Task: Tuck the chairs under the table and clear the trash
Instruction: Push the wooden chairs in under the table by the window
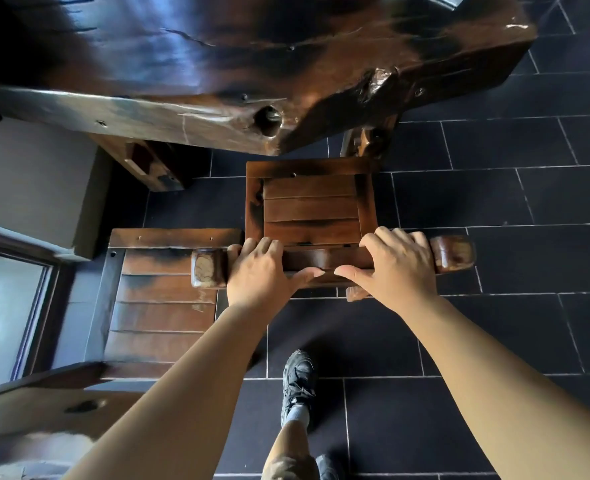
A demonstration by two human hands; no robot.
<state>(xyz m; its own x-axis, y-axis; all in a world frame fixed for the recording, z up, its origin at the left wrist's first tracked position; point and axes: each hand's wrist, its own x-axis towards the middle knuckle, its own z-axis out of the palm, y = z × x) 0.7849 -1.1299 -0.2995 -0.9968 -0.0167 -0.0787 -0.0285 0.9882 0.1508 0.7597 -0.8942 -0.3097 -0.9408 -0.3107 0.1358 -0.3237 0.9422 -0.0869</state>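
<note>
Both hands' fingers (262, 245) curl over the chair (312, 209) backrest (328, 259), gripping it.

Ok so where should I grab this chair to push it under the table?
Probably the top rail of the chair, from behind, as both hands do now: left hand and right hand spaced apart, fingers curled over toward the seat. The rail runs crosswise, facing you, so an even push should drive the seat straight at the table.
</note>
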